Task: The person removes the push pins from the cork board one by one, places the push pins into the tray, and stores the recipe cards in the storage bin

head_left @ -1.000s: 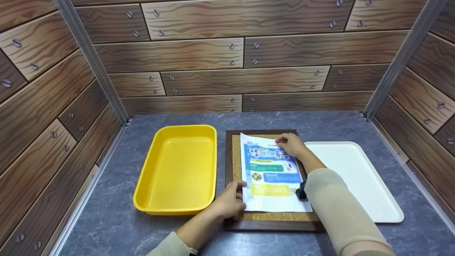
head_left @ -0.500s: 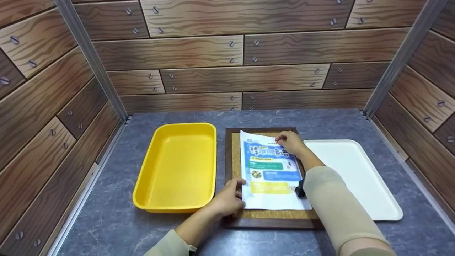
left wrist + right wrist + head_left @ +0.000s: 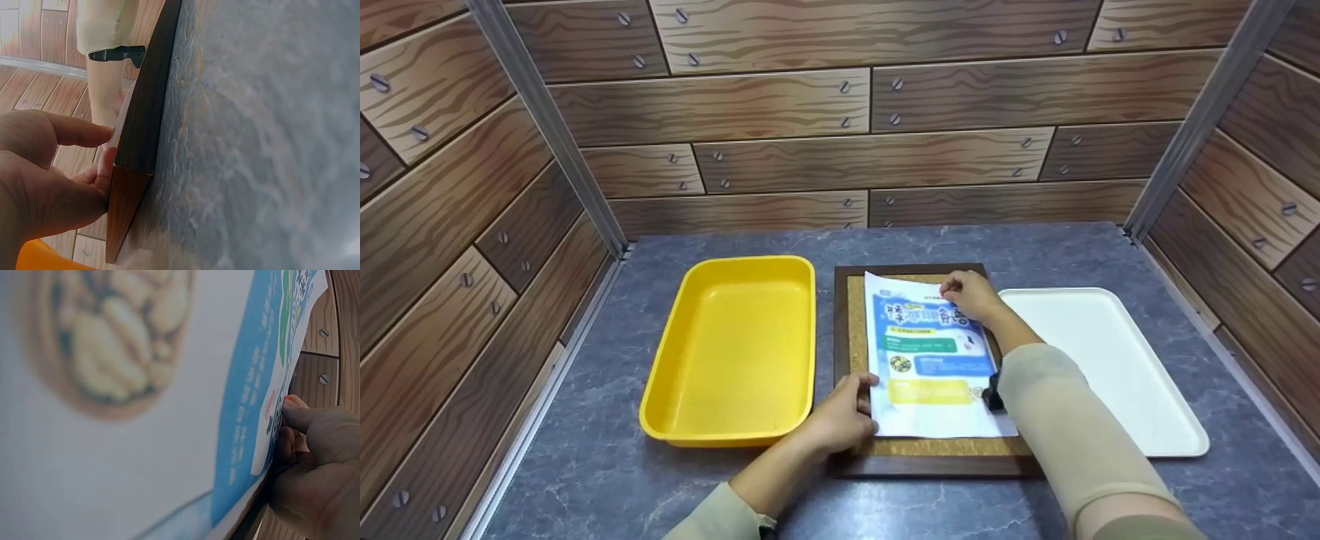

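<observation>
A printed poster sheet (image 3: 937,420) with blue, green and yellow blocks lies over a dark-framed corkboard (image 3: 949,448); its upper left corner lifts a little. My right hand (image 3: 971,295) is at the poster's top edge, pinching a small red push pin (image 3: 288,399) between thumb and finger. Most of the pin is hidden by the fingertips. Near the lower left side, my left hand (image 3: 844,418) touches the poster's edge with forefinger and thumb. In the left wrist view, those fingertips rest by the board's dark frame (image 3: 147,112).
A yellow tray (image 3: 735,352) stands left of the corkboard, close to the left forearm. To the right lies a white tray (image 3: 1099,360), partly behind the right sleeve. Wood-patterned walls (image 3: 870,105) enclose the grey marbled tabletop (image 3: 585,420).
The head view tilts slightly, so the scene shifts up a little. Both hands keep their places on the poster, with the pin still in the right hand.
</observation>
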`<state>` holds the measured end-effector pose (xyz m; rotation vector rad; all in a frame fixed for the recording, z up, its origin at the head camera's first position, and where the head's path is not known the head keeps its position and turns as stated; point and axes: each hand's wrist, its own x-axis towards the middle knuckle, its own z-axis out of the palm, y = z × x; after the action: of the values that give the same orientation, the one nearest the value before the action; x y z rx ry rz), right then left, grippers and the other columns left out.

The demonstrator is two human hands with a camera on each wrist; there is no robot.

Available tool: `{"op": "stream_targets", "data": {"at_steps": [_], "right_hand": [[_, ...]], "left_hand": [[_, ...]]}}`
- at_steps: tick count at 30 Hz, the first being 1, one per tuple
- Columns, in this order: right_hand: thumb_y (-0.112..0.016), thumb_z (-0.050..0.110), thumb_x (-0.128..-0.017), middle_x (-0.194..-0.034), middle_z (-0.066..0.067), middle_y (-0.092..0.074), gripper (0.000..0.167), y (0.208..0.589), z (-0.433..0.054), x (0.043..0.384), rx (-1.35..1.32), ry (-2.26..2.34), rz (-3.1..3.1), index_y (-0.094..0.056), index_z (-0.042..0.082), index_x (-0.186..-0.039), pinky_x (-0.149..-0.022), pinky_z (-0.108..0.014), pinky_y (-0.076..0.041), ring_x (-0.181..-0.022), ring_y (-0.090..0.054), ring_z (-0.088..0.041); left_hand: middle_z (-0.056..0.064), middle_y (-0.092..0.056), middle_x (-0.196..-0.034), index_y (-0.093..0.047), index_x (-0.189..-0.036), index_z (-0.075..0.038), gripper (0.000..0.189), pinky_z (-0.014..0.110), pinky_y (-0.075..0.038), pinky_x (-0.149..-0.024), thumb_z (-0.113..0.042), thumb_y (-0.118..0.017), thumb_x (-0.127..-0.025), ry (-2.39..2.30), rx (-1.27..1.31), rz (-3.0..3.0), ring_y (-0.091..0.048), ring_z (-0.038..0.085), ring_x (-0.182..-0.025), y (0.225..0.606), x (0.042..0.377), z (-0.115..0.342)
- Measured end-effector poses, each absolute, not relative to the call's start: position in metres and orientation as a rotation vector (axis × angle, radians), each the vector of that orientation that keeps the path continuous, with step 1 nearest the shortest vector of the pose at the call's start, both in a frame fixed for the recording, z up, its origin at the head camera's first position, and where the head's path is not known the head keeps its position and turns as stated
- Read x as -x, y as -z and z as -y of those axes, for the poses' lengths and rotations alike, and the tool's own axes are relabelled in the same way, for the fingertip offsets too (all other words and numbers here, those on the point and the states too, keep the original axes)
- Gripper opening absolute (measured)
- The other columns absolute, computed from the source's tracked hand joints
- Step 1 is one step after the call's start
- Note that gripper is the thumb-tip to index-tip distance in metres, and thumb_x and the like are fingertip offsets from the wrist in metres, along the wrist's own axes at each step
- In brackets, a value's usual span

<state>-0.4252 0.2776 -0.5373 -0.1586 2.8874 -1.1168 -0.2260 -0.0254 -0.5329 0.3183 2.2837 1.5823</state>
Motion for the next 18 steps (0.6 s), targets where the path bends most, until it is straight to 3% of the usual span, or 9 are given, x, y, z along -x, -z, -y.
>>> {"op": "stream_targets", "data": {"at_steps": [10, 18], "right_hand": [[-0.060, 0.006, -0.109, -0.117, -0.018, -0.057, 0.008, 0.5373, -0.2779, 0.4266, 0.152, 1.096, -2.864, -0.067, 0.002, -0.110, -0.098, -0.043, -0.047, -0.108, -0.055, -0.030], [-0.062, 0.004, -0.107, -0.113, -0.016, -0.058, 0.007, 0.5366, -0.2771, 0.4278, 0.162, 1.100, -2.879, -0.068, 0.001, -0.108, -0.096, -0.040, -0.047, -0.106, -0.056, -0.029]], "left_hand": [[0.011, -0.055, -0.121, -0.055, -0.142, -0.009, 0.065, 0.027, -0.052, -0.068, 0.013, -0.071, -0.083, -1.555, -0.254, -2.277, -0.059, 0.021, -0.099, 0.5298, 0.2259, 0.0249], [0.012, -0.055, -0.121, -0.055, -0.141, -0.009, 0.064, 0.028, -0.054, -0.070, 0.013, -0.071, -0.083, -1.570, -0.255, -2.261, -0.060, 0.022, -0.099, 0.5289, 0.2256, 0.0254]]}}
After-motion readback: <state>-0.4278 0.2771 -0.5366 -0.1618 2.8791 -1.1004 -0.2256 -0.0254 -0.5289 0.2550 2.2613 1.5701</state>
